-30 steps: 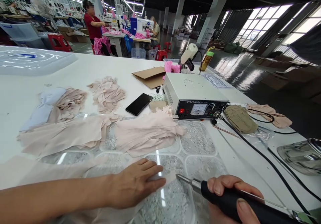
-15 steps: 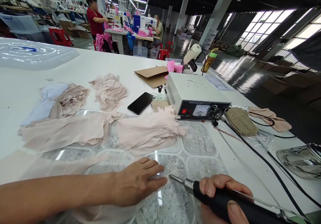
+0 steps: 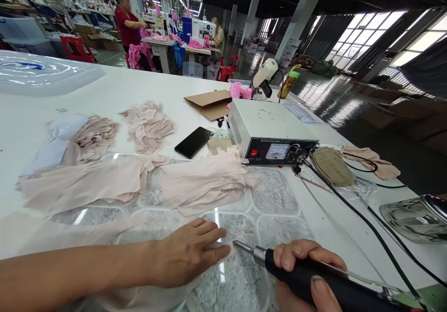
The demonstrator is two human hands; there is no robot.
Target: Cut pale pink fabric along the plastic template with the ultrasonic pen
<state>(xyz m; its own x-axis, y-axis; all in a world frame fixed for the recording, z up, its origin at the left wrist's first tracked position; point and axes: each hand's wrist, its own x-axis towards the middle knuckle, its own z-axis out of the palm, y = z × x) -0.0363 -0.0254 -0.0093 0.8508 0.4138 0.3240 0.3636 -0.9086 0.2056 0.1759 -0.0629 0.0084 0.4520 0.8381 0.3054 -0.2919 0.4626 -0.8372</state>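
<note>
While the left hand (image 3: 190, 251) lies flat with fingers spread, pressing a pale fabric piece (image 3: 157, 299) onto the clear sheet (image 3: 275, 195) covering the white table (image 3: 115, 95), the right hand (image 3: 307, 274) is closed around the black handle of a pen-shaped tool (image 3: 300, 274). Its metal tip (image 3: 244, 248) points at the left fingertips, just beside them, low over the sheet. I cannot tell whether the tip touches the fabric.

A black cable (image 3: 349, 205) runs from near the right hand to the white control box (image 3: 270, 132) further back. The box's black front panel has a red button, a needle meter and knobs. A line of white lettering sits above the meter (too small to read).

Two stacks of beige fabric strips (image 3: 206, 181) (image 3: 84, 184) lie beyond the left hand, and smaller beige heaps (image 3: 148, 125) lie behind those. A black phone (image 3: 193, 142) lies screen-dark left of the box, with no logo legible. Flat cardboard (image 3: 209, 103) and a green-capped bottle (image 3: 289, 83) sit at the far side.

In the background a person in a red top (image 3: 126, 21) stands at a workbench, well apart.
</note>
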